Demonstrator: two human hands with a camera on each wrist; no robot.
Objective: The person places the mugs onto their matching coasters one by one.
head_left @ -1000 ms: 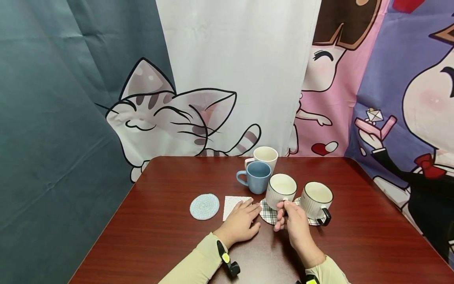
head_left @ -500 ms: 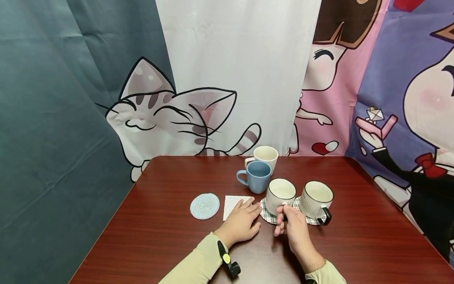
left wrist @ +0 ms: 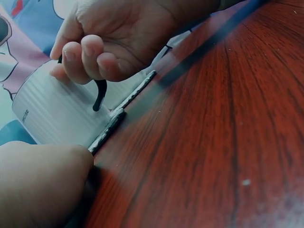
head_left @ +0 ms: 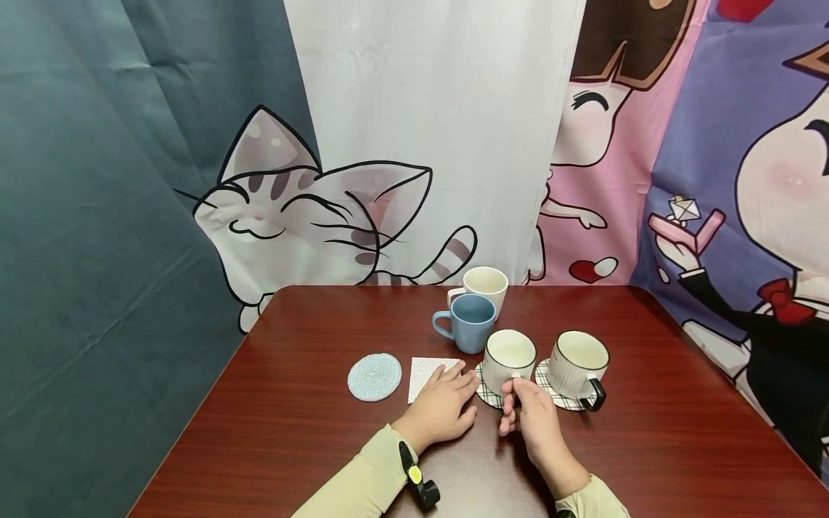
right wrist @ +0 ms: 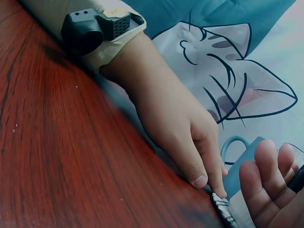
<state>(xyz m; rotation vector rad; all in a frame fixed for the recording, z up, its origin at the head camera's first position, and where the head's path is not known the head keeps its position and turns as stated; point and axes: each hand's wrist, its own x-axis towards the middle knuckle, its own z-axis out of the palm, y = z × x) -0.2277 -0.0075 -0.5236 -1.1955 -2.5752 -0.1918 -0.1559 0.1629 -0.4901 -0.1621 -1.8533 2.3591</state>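
My right hand [head_left: 535, 424] pinches the black handle [left wrist: 100, 95] of a white ribbed mug [head_left: 508, 367] with a dark rim. The mug stands upright on a round plaid coaster [head_left: 487, 394]. With its fingers spread, my left hand [head_left: 440, 406] lies flat over the lower part of a square white coaster [head_left: 424, 368]. Its fingertips reach the plaid coaster's left edge. A matching ribbed mug [head_left: 578, 365] sits on a second plaid coaster [head_left: 562, 400] to the right, its black handle pointing toward me.
Behind the held mug stand a blue mug [head_left: 471, 324] and a cream mug [head_left: 487, 285]. A round pale-blue woven coaster [head_left: 374, 377] lies left of the square one. The red-brown wooden table [head_left: 291, 417] ends at a printed cloth backdrop [head_left: 427, 108].
The ribbed mug in my right hand has come down and slightly toward me, now seated lower over the plaid coaster. My left hand has stayed in place.
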